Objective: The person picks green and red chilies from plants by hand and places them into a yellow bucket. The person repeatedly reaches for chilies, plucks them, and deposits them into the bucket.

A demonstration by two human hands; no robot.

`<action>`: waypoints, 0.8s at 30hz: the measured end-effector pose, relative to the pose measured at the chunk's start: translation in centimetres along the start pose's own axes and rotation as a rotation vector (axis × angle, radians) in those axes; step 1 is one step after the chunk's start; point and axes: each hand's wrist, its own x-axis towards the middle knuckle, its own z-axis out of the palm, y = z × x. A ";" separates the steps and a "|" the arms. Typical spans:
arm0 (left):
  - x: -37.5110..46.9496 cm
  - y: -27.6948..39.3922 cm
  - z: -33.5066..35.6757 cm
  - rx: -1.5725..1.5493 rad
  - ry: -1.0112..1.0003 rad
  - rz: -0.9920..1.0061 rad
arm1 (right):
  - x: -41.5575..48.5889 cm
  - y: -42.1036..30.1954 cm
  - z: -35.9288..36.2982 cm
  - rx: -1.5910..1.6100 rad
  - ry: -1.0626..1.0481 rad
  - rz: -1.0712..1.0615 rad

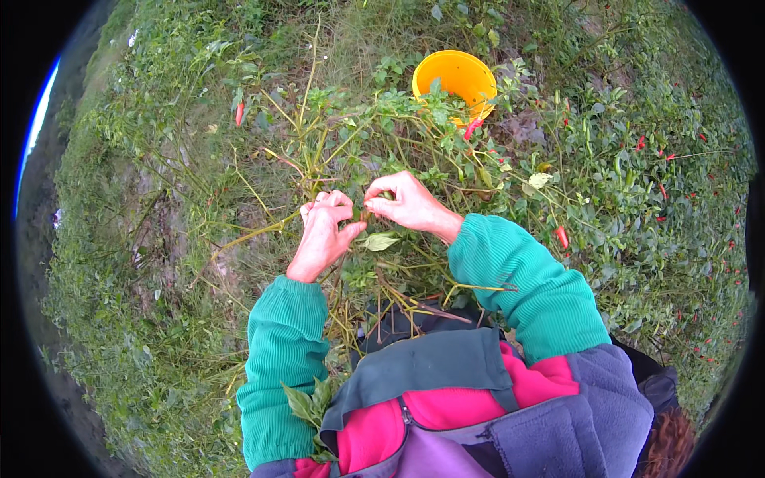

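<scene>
Among the thin branches of a chili pepper plant (308,170), my two hands are close together. My left hand (326,230) has its fingers curled at the stems and its thumb pointing right; whatever lies inside the curl is hidden. My right hand (412,203) pinches a small plant part between thumb and forefinger, too small to name surely. A pale green leaf (379,241) hangs just below the hands. Beyond them a yellow bucket (427,69) leans among the plants, its mouth towards me, with some green matter inside. A red chili pepper (473,128) hangs by its rim.
More red chili peppers hang at the left (239,113) and right (562,237). Dense pepper bushes (645,179) bearing several red fruits fill the right side. Bare forked stems (412,305) stick up close to my body. A leafy sprig (311,406) touches my left sleeve.
</scene>
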 end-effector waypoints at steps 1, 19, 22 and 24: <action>0.2 0.0 0.2 -0.090 0.047 -0.008 | 0.3 -0.2 0.0 0.025 0.003 0.015; -2.0 -4.4 2.4 -1.094 0.107 -0.236 | 1.6 2.1 3.6 1.004 -0.192 0.288; -2.0 -5.0 2.5 -1.195 0.198 -0.071 | 1.7 1.1 3.3 0.968 -0.190 0.257; -2.1 -5.6 2.1 -1.180 0.243 -0.170 | 1.6 0.4 3.0 0.811 -0.204 0.220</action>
